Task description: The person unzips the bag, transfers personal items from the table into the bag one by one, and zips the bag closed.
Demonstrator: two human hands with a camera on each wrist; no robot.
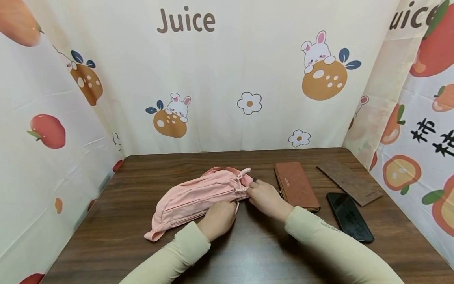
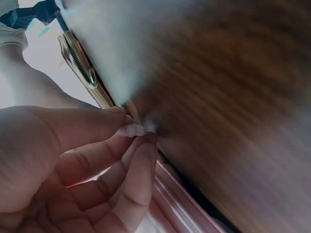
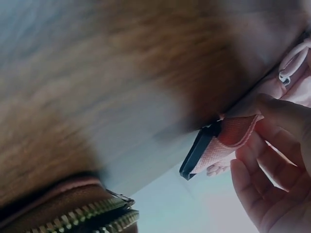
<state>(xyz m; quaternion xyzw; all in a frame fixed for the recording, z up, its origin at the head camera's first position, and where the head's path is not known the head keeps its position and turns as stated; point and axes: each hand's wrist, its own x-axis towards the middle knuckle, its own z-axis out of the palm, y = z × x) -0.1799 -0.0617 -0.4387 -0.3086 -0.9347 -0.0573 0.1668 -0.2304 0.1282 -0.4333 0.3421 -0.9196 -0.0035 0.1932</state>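
Note:
A soft pink zipped bag (image 1: 198,193) lies slantwise on the wooden table, with looped cords at its right end. Low on its front side is my left hand (image 1: 218,219); in the left wrist view the thumb and fingers pinch a short whitish cord (image 2: 133,130) beside the bag's zipper (image 2: 177,208). At the right end, my right hand (image 1: 266,198) pinches the bag's pink fabric end (image 3: 231,136), which has a black edge (image 3: 196,154), as the right wrist view shows. Part of the bag's right end is hidden behind the hands.
A reddish-brown zipped wallet (image 1: 297,185) lies just right of my right hand. Further right are a flat grey-brown wallet (image 1: 349,181) and a black phone (image 1: 349,217). A printed curtain (image 1: 213,79) stands behind the table and at both sides.

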